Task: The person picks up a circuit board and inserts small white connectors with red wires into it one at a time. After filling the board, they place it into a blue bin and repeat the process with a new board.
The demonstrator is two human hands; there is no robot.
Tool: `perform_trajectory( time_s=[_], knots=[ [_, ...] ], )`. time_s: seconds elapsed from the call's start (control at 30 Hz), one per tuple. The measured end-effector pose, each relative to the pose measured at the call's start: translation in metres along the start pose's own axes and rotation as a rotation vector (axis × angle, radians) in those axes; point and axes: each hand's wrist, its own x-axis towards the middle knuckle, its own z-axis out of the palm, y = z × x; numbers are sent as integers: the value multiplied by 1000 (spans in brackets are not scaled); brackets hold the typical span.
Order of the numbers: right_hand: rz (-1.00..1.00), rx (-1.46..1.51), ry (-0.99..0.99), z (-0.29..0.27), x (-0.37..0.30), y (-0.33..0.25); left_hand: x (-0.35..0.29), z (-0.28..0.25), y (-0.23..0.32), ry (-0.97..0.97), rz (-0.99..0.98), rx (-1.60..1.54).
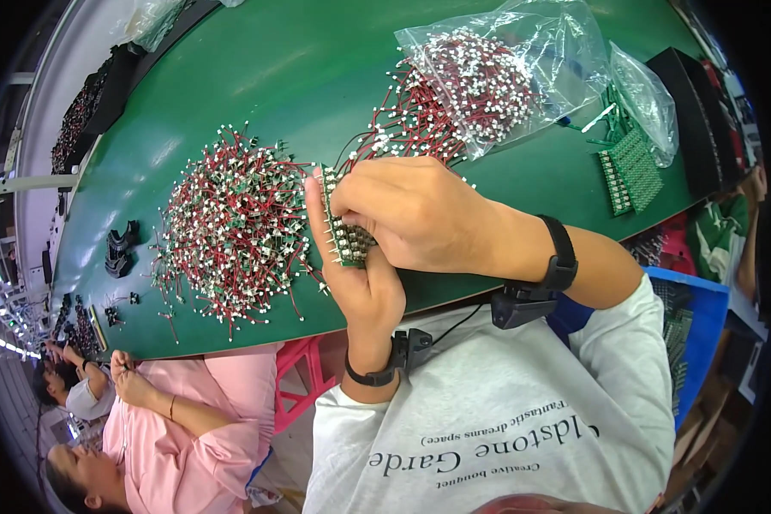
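My left hand (362, 287) is closed around a small green circuit board panel (348, 243) with rows of pale metal parts along it. The panel stands tilted above the table's near edge. Against its upper part, my right hand (441, 214) has its fingers curled together, and the fingertips hide whatever is between them. A few thin red wires run close behind these fingers. Left of my hands lies a large heap of red wires with white connectors and small green boards (231, 227).
A clear plastic bag (565, 51) lies on more white-ended red wires (415, 116) at the back right. Green board panels (632, 171) lie by a black box (690, 111). A black clamp-like object (122, 248) is at left. A co-worker in pink (188, 411) sits beside me.
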Motion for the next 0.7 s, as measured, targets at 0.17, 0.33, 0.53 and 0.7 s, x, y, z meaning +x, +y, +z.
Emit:
perform_trajectory(
  time_s=[0.17, 0.33, 0.53, 0.7],
  knots=[
    [150, 55, -61, -20, 10, -4, 9, -4, 13, 114, -50, -224],
    [163, -88, -338, -45, -3, 26, 19, -34, 12, 352, -45, -334],
    [244, -207, -697, -30, -11, 30, 13, -40, 10, 350, -73, -334],
    [-43, -308, -485, -20, -12, 37, 12, -42, 9, 339, -111, -328]
  ],
)
